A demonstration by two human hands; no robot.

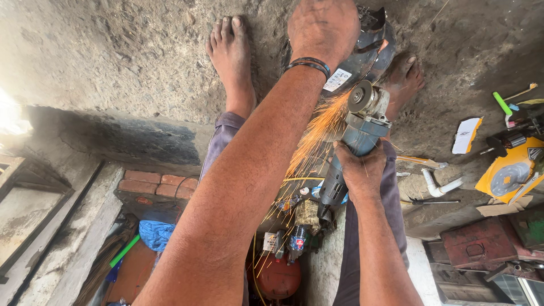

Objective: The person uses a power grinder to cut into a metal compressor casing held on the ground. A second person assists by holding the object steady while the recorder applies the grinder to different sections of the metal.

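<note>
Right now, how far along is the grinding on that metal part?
Done: cannot tell; the ground edge is hidden behind the left hand and sparks. In hand: the right hand grips the angle grinder, its disc throwing sparks off the dark metal part, which the left hand steadies. Left: unclear; nothing visibly separated or finished.

metal part half hidden, disc blurred

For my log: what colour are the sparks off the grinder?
Orange, head view: sparks beside the grey-blue angle grinder.
</note>
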